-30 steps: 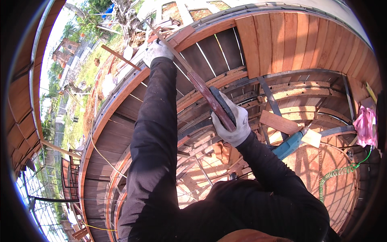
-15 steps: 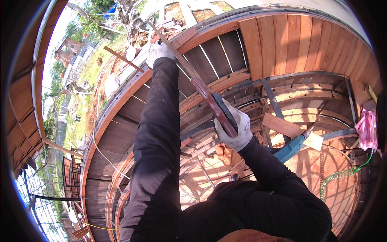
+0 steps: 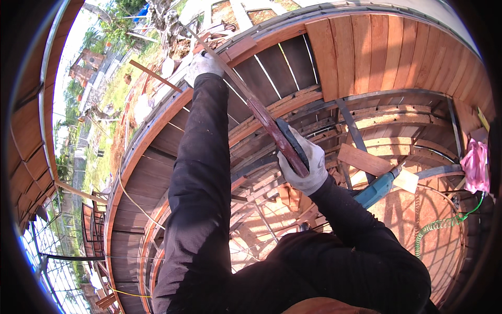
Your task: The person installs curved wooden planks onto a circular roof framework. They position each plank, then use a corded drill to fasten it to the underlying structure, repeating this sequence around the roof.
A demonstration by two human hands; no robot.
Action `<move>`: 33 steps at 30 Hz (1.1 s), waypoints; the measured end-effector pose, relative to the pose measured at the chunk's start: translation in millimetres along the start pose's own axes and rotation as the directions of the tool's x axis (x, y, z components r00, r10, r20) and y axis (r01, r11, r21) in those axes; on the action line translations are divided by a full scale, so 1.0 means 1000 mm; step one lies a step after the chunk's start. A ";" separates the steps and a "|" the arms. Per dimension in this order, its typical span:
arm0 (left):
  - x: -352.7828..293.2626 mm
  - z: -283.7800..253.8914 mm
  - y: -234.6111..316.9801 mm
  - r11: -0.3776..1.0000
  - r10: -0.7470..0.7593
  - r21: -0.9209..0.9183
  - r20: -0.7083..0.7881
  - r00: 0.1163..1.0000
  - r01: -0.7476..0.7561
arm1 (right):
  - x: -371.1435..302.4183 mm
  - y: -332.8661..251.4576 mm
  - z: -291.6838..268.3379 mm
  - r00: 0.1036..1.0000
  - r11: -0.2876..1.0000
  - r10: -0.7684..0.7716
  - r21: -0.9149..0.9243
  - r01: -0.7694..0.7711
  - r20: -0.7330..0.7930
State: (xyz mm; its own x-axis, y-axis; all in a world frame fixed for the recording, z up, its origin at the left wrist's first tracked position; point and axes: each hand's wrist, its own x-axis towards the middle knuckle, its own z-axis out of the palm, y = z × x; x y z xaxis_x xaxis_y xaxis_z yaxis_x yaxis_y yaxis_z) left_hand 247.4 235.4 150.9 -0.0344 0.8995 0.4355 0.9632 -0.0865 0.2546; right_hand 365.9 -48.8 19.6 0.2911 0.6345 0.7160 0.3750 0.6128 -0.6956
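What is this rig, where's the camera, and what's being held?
No machine: a person in light work gloves. A fisheye camera on the head looks down, so straight edges bend. The right hand grips the dark reddish near end of a long narrow bar. The left hand is by its far part; I can't tell whether it holds it. Around them is a curved frame, partly covered with reddish-brown planks. Toward the right are a teal power drill, a short wooden board, a pink plastic bag and a green coiled hose.
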 end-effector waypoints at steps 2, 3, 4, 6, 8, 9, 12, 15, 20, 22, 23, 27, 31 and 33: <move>0.006 0.000 0.001 1.000 0.013 0.005 -0.012 1.000 -0.013 | -0.006 0.003 0.002 0.993 0.992 -0.122 -0.040 0.122 0.003; 0.006 0.000 0.000 1.000 0.020 -0.008 -0.006 1.000 -0.020 | -0.003 0.005 0.006 0.996 0.996 -0.055 -0.065 0.060 0.073; 0.003 0.000 -0.002 1.000 0.017 -0.015 0.011 1.000 -0.017 | -0.006 0.002 0.005 0.995 0.997 -0.024 -0.076 0.031 0.094; 0.003 -0.004 0.000 1.000 -0.013 -0.011 0.022 1.000 0.013 | -0.001 -0.003 0.006 0.998 0.998 -0.066 -0.025 0.065 -0.009; -0.003 -0.007 0.002 1.000 0.021 0.016 0.005 1.000 -0.022 | 0.007 -0.011 0.003 0.997 0.998 0.058 -0.020 -0.057 0.045; -0.003 -0.009 0.004 0.999 0.038 0.011 0.016 0.999 -0.038 | 0.007 -0.018 -0.006 0.985 0.992 0.121 -0.046 -0.116 0.124; -0.007 -0.014 0.009 0.999 0.048 0.022 0.047 0.998 -0.049 | 0.010 -0.029 -0.020 0.990 0.988 -0.137 -0.060 0.139 0.033; -0.013 -0.015 0.012 1.000 0.014 0.015 -0.052 0.999 -0.013 | 0.014 -0.029 -0.020 0.997 0.997 -0.036 -0.070 0.041 0.073; -0.013 -0.016 0.011 0.994 -0.054 -0.094 -0.073 0.996 0.047 | 0.027 -0.020 -0.006 0.968 0.972 0.202 0.091 -0.217 0.149; -0.009 -0.015 0.012 0.996 -0.062 -0.061 -0.021 0.998 0.061 | 0.023 -0.020 -0.008 0.993 0.995 0.074 0.058 -0.080 0.096; -0.008 -0.013 0.011 0.998 -0.057 -0.003 0.017 0.998 0.057 | 0.016 -0.021 -0.014 0.998 1.000 -0.007 0.026 0.005 0.066; -0.007 -0.004 0.010 0.991 -0.116 -0.089 -0.184 0.976 0.101 | 0.007 -0.018 -0.018 0.996 0.998 -0.053 -0.037 0.056 0.074; -0.006 -0.004 0.007 0.985 -0.141 -0.112 -0.120 0.983 0.128 | 0.031 -0.016 -0.002 0.995 0.990 0.072 0.118 -0.080 0.066; -0.005 -0.005 0.006 0.994 -0.069 -0.097 -0.155 0.986 0.054 | 0.028 -0.016 -0.003 0.993 0.996 0.081 0.036 -0.084 0.081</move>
State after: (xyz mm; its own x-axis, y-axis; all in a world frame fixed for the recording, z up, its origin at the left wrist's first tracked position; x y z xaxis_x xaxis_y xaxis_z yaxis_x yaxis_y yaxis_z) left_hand 252.6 228.1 154.1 -0.1416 0.8261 0.5455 0.9295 -0.0787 0.3604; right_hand 370.6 -41.8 50.6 0.2484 0.7180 0.6502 0.3174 0.5739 -0.7550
